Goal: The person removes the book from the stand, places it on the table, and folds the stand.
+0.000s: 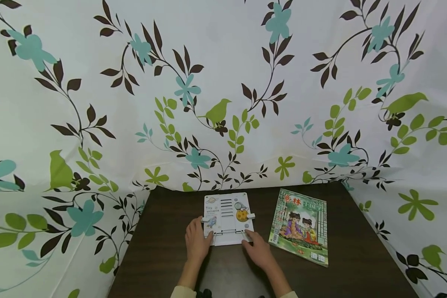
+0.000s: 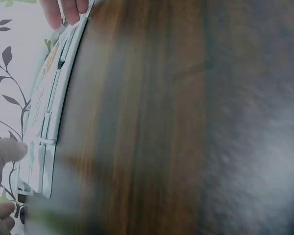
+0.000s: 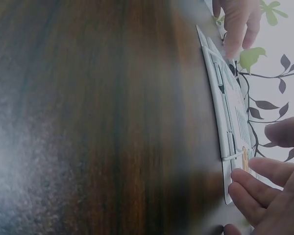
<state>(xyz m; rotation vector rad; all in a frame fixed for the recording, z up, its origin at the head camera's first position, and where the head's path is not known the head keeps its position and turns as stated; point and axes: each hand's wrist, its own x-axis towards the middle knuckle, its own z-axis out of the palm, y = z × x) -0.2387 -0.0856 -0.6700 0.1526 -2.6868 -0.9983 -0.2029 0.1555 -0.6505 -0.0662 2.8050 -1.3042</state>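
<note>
A white folding book stand (image 1: 227, 223) lies flat on the dark table, printed with a planet, an astronaut and the words "Tiny universe". Slots run down its middle, and small clips stick out at both sides. My left hand (image 1: 196, 240) rests along its left edge, thumb near the lower left corner. At the lower right corner, my right hand (image 1: 260, 250) has its fingertips at the edge. In the right wrist view the right hand's fingers (image 3: 255, 188) are loosely extended beside the stand (image 3: 230, 112). The left thumb (image 2: 12, 149) overlaps the stand in the left wrist view.
A magazine (image 1: 299, 225) with two illustrated figures on its green cover lies to the right of the stand, slightly turned. Behind and beside the dark wooden table (image 1: 164, 219) hangs white cloth (image 1: 223, 49) patterned with leaves, flowers and birds.
</note>
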